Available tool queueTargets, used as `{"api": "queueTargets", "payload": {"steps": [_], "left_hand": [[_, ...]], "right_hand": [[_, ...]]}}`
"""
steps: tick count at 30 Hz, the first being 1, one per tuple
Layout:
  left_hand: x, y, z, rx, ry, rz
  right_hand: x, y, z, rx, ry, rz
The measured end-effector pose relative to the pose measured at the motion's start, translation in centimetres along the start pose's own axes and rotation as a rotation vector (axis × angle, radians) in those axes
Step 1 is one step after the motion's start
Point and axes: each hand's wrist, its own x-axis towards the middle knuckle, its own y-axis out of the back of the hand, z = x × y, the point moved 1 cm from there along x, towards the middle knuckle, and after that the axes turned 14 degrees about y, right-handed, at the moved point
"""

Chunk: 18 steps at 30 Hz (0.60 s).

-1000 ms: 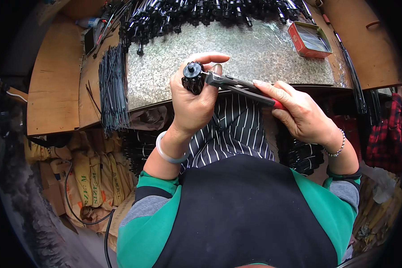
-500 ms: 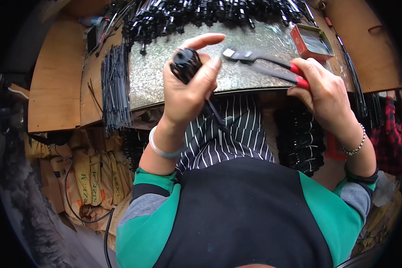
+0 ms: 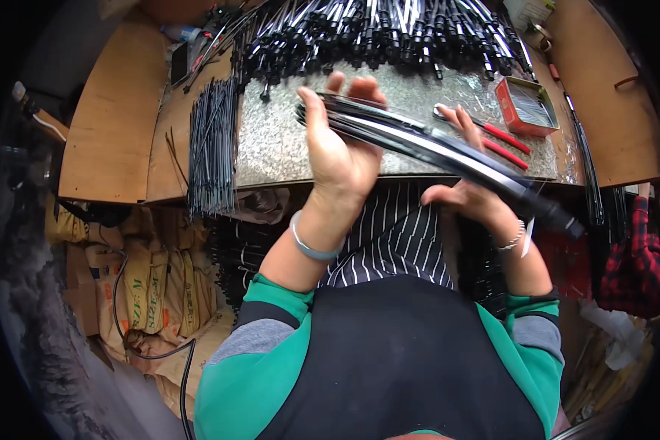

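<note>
A bundle of long, shiny black rods point(image 3: 433, 144) slants in front of me, blurred by motion. Its left end rests in my left hand point(image 3: 341, 150), thumb on the near side and fingertips showing beyond it. My right hand point(image 3: 484, 198) is under the bundle's middle, thumb and fingers stretched apart; the bundle hides its palm, so whether they touch cannot be told. A black fitting point(image 3: 561, 218) shows at the lower right end, and a white tie point(image 3: 528, 236) hangs near it. Pliers with red handles point(image 3: 502, 139) lie on the grey tabletop point(image 3: 271, 139) just past my right fingers.
Many black rods with fittings point(image 3: 389, 37) are heaped along the table's back. Thin dark strips point(image 3: 213, 139) stack at the left edge. A red box point(image 3: 524, 106) stands at the right. Sacks point(image 3: 150, 286) lie under the left side, beside a black cable point(image 3: 187, 381).
The pliers have left my right hand and lie on the table. The bundle, seen end-on before, has swung across toward the right. My right hand has moved left, beneath it.
</note>
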Motion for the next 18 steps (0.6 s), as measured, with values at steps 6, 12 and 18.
{"api": "queueTargets", "payload": {"steps": [6,12,18], "left_hand": [[-2.6,3.5,-3.4,1.011,0.512,-0.370],[-1.3,-3.3,-0.6,1.180,-0.664,-0.350],[-0.4,-5.6,0.6,1.151,-0.702,-0.451]], "right_hand": [[5.5,-0.3,-1.5,0.786,-0.163,0.409],[6.0,-1.4,-1.3,0.587,-0.191,0.174],[6.3,-0.8,-2.6,0.221,-0.184,0.226]]}}
